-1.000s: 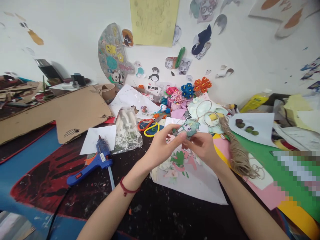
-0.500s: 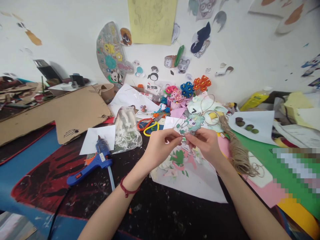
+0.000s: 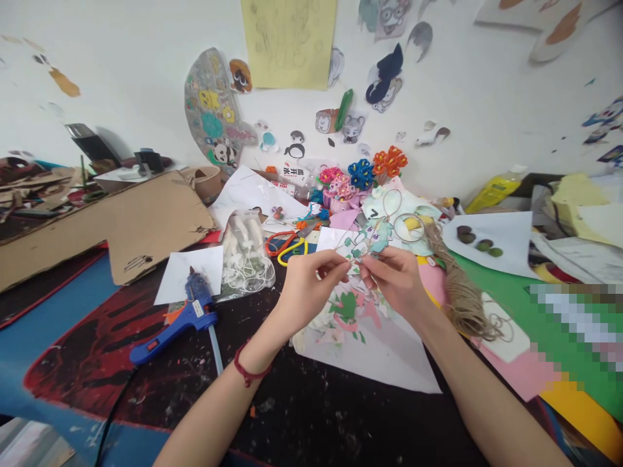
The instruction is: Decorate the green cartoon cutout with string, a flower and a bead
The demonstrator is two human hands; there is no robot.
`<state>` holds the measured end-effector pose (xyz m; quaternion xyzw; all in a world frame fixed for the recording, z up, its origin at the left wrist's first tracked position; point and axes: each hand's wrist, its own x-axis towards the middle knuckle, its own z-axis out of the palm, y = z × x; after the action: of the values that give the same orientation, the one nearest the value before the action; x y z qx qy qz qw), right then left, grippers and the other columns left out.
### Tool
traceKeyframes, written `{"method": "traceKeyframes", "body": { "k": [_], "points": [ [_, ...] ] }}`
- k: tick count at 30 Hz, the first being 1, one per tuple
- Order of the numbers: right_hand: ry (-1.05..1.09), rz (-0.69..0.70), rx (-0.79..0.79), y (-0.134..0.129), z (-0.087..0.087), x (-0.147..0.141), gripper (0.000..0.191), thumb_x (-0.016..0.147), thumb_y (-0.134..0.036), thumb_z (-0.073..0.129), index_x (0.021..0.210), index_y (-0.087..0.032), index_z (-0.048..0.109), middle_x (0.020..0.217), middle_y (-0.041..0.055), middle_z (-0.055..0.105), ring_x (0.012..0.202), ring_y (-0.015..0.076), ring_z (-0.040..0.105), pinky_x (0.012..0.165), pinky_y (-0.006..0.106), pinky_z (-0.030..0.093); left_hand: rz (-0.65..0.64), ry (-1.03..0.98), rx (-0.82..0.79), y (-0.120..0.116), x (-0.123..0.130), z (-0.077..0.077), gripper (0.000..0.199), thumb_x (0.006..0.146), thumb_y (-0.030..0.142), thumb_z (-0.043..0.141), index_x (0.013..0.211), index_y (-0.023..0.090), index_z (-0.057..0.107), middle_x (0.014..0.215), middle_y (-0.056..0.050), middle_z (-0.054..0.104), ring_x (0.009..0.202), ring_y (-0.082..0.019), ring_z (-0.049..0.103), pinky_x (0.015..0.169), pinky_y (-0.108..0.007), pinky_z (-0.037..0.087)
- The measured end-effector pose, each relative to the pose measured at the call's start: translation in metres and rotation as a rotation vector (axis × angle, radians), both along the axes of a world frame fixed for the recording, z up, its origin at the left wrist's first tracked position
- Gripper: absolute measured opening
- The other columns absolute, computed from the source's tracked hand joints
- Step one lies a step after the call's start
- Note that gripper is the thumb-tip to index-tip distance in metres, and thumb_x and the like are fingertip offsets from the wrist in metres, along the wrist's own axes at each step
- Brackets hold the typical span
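My right hand [image 3: 396,279] pinches the lower edge of a paper cutout figure [image 3: 377,237] with pale teal hair. Close beside it, my left hand [image 3: 316,282] has its thumb and forefinger pressed together near the figure's lower left part; what lies between these fingertips is too small to make out. Small green leaf shapes show between the two hands. Below them a white sheet [image 3: 389,357] carries green and pink paper scraps [image 3: 346,306]. A red cord circles my left wrist.
A blue glue gun [image 3: 180,324] lies at the left beside a bag of white cord [image 3: 248,259]. Red and yellow scissors [image 3: 292,245] are behind my left hand. Twine [image 3: 462,295] lies at the right; colourful flowers [image 3: 360,178] stand near the wall.
The view has shifted slightly. The fingertips of both hands have moved a little apart, and the cutout is tilted slightly differently.
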<state>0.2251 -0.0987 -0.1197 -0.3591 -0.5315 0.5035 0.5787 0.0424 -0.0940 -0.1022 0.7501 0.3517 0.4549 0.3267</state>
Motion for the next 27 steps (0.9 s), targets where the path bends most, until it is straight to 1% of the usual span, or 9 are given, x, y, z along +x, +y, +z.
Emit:
{"method": "traceKeyframes", "body": {
  "k": [5,11,15,17,19,21,23,25,27],
  "points": [
    [0.060,-0.006,-0.019,-0.003,0.003,-0.005,0.023,0.077,-0.032,0.077,0.064,-0.017,0.065,0.056,0.0004,0.060,0.046,0.0102,0.052,0.044,0.025,0.038,-0.028,-0.041,-0.047,0.001,0.000,-0.001,0.017,0.091,0.024,0.060,0.078,0.019,0.071,0.070,0.000,0.072,0.063,-0.011,0.064,0.062,-0.024,0.052],
    [0.088,-0.031,0.010,-0.006,0.005,-0.006,0.024,0.077,-0.036,0.075,0.066,-0.019,0.064,0.057,-0.0001,0.059,0.047,0.0115,0.052,0.043,0.026,0.038,-0.054,-0.086,-0.088,0.001,0.000,-0.002,0.016,0.091,0.027,0.061,0.081,0.019,0.070,0.071,-0.002,0.072,0.064,-0.012,0.066,0.063,-0.025,0.054],
    [-0.048,-0.030,0.077,-0.003,-0.002,-0.003,0.021,0.081,-0.035,0.073,0.071,-0.018,0.066,0.059,0.0009,0.061,0.050,0.0130,0.054,0.046,0.027,0.040,-0.084,-0.063,-0.059,0.002,0.000,0.001,0.019,0.093,0.025,0.057,0.078,0.019,0.067,0.074,-0.001,0.071,0.067,-0.012,0.064,0.065,-0.026,0.052],
    [-0.117,-0.028,0.104,-0.002,-0.005,-0.001,0.021,0.083,-0.035,0.072,0.073,-0.018,0.067,0.060,0.0010,0.061,0.050,0.0130,0.054,0.046,0.028,0.042,-0.067,-0.013,-0.032,0.003,0.000,0.000,0.023,0.095,0.025,0.052,0.076,0.018,0.065,0.073,-0.001,0.069,0.068,-0.012,0.062,0.064,-0.026,0.049],
    [-0.163,-0.046,0.126,-0.002,-0.006,0.000,0.021,0.083,-0.036,0.071,0.074,-0.018,0.067,0.061,0.0009,0.061,0.050,0.0132,0.054,0.047,0.029,0.042,-0.017,0.019,-0.007,0.005,0.000,-0.001,0.020,0.095,0.025,0.051,0.082,0.019,0.065,0.078,-0.002,0.069,0.073,-0.014,0.062,0.065,-0.028,0.048],
    [-0.239,-0.103,0.159,-0.003,-0.005,0.000,0.022,0.085,-0.037,0.070,0.073,-0.019,0.066,0.060,0.0007,0.061,0.050,0.0134,0.054,0.048,0.029,0.043,0.108,0.024,0.080,0.005,0.000,-0.003,0.013,0.095,0.026,0.053,0.097,0.020,0.064,0.094,-0.005,0.071,0.087,-0.017,0.063,0.074,-0.031,0.049],
    [-0.386,-0.226,0.239,-0.005,-0.002,0.000,0.025,0.086,-0.036,0.068,0.068,-0.019,0.064,0.058,0.0007,0.060,0.052,0.0137,0.054,0.051,0.029,0.043,0.284,0.014,0.232,0.003,0.000,-0.002,0.014,0.095,0.027,0.054,0.104,0.020,0.061,0.106,-0.008,0.068,0.099,-0.020,0.060,0.085,-0.036,0.047],
    [-0.580,-0.382,0.369,-0.006,0.000,-0.001,0.029,0.087,-0.033,0.067,0.062,-0.019,0.061,0.056,0.0010,0.058,0.054,0.0142,0.054,0.054,0.030,0.041,0.362,0.014,0.324,0.000,-0.001,-0.001,0.016,0.097,0.031,0.050,0.095,0.019,0.061,0.097,-0.007,0.067,0.093,-0.020,0.058,0.084,-0.037,0.045],
    [-0.740,-0.506,0.521,-0.006,-0.001,-0.001,0.029,0.086,-0.031,0.067,0.060,-0.020,0.060,0.056,0.0012,0.058,0.054,0.0143,0.052,0.055,0.030,0.039,0.298,0.026,0.286,-0.003,0.000,0.002,0.029,0.099,0.037,0.048,0.079,0.019,0.060,0.078,-0.003,0.066,0.077,-0.016,0.057,0.074,-0.033,0.044]
  ]
}}
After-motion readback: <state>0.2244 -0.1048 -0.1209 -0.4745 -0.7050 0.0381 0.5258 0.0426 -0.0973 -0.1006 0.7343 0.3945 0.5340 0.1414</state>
